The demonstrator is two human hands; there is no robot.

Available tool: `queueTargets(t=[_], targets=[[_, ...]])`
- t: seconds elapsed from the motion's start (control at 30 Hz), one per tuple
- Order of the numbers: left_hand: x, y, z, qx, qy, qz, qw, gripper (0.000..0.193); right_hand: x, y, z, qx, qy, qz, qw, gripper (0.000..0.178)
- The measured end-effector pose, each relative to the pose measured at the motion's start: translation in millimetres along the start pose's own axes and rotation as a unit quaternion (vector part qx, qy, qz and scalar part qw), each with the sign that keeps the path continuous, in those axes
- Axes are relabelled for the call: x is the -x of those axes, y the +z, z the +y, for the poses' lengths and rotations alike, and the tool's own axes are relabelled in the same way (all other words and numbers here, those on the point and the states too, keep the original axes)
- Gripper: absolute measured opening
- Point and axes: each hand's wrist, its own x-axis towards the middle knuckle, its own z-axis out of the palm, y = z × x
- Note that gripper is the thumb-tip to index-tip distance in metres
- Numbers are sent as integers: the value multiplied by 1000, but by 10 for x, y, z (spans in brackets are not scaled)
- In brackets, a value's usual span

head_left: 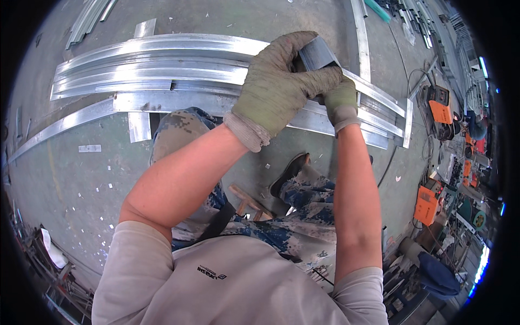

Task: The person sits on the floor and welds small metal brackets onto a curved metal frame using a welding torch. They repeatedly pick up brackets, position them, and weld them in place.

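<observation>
My left hand [276, 86], in a worn green-brown work glove, is closed round a short grey metal profile piece [318, 54], thumb on its near side and fingers over the far side. Against the piece's lower right end, my right hand [342, 102] in a similar glove is closed on it too; its fingertips are mostly hidden behind the left thumb and the metal. Both hands are above several long shiny metal channels [162, 46] lying side by side across crosspieces, with a flat crosspiece [140, 127] showing near my left knee.
Orange machines [440, 105] with cables stand at the right among cluttered equipment. More metal profiles [89, 21] lie at the far left, and a long bar [360, 40] runs away beyond my hands. A small wooden stool [246, 203] is beneath me. White scraps dot the green floor [70, 179].
</observation>
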Motion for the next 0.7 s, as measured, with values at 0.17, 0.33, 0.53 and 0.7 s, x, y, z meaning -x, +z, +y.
queueTargets(t=[0.17,0.33,0.53,0.7], targets=[[-1,-93,-30,-12,-4,15,1000,64,58,-119,-652,83,113,-142,980,34],[-2,-25,-11,-30,4,6,1000,65,24,32,-9,-113,106,4,988,24],[46,-68,11,-43,8,12,999,65,163,80,-460,46,122,-11,991,28],[29,39,34,-44,-9,-3,999,65,-2,230,-71,287,-40,89,953,52]])
